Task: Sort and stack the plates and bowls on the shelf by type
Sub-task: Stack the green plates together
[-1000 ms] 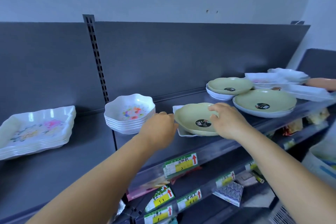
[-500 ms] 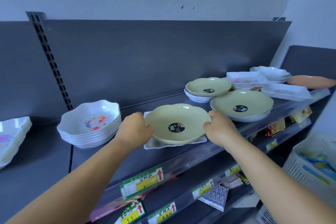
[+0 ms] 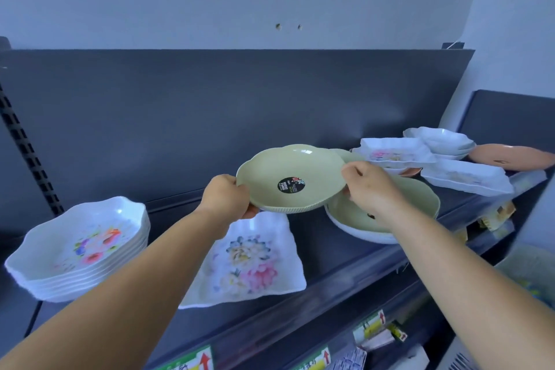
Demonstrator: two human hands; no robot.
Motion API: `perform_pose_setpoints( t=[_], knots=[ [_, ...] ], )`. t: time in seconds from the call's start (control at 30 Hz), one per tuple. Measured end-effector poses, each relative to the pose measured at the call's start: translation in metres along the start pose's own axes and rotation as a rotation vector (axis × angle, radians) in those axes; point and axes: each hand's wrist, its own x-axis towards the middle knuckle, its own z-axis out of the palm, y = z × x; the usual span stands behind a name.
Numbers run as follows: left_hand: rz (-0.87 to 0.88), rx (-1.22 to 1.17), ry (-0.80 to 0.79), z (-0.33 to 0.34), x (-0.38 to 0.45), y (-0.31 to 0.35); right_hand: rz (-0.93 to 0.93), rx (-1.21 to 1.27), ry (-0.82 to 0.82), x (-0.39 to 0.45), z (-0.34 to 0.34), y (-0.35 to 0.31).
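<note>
A pale green scalloped plate (image 3: 303, 168) with a black round sticker hangs in the air above the shelf (image 3: 336, 252). My left hand (image 3: 223, 198) grips its left rim and my right hand (image 3: 371, 186) grips its right rim. Below it a white square plate with a flower print (image 3: 249, 261) lies on the shelf. Behind my right hand sits a larger green plate (image 3: 417, 201) on a white one. A stack of several white flowered bowls (image 3: 81, 246) stands at the left.
At the back right lie white rectangular flowered dishes (image 3: 393, 153), (image 3: 468, 177), a small stack of white bowls (image 3: 441, 141) and an orange plate (image 3: 513, 156). Price tags (image 3: 372, 327) line the shelf's front edge. Lower shelves hold packaged goods.
Both hands have lifted the green plate off the white square flowered plate and carried it up and to the right. The square plate now lies uncovered.
</note>
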Motion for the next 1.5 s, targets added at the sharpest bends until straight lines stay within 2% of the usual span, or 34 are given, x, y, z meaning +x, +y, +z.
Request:
perform_pose_setpoints(
  t=[0.13, 0.3, 0.5, 0.67, 1.0, 1.23, 1.37, 1.5],
  knots=[
    [0.014, -0.024, 0.002, 0.029, 0.028, 0.016, 0.035, 0.023, -0.024, 0.041, -0.016, 0.009],
    [0.005, -0.003, 0.010, 0.065, 0.065, 0.027, 0.063, -0.060, -0.052, 0.083, -0.034, 0.022],
    [-0.033, -0.001, 0.028, 0.091, 0.099, 0.029, 0.103, -0.093, -0.085, 0.117, -0.035, 0.034],
    [-0.085, 0.089, 0.010, 0.106, 0.110, 0.023, 0.142, -0.118, -0.122, 0.138, -0.032, 0.044],
    [-0.098, 0.063, 0.007, 0.120, 0.118, 0.013, 0.162, -0.079, -0.184, 0.145, -0.034, 0.061],
    [0.003, -0.018, 0.059, 0.116, 0.110, 0.026, 0.117, -0.009, -0.091, 0.133, -0.047, 0.049],
    [0.071, -0.008, 0.013, 0.113, 0.091, 0.038, 0.096, 0.060, -0.060, 0.113, -0.067, 0.044],
    [0.068, 0.039, -0.106, 0.113, 0.056, 0.043, 0.104, 0.036, -0.003, 0.087, -0.086, 0.054]
  ],
)
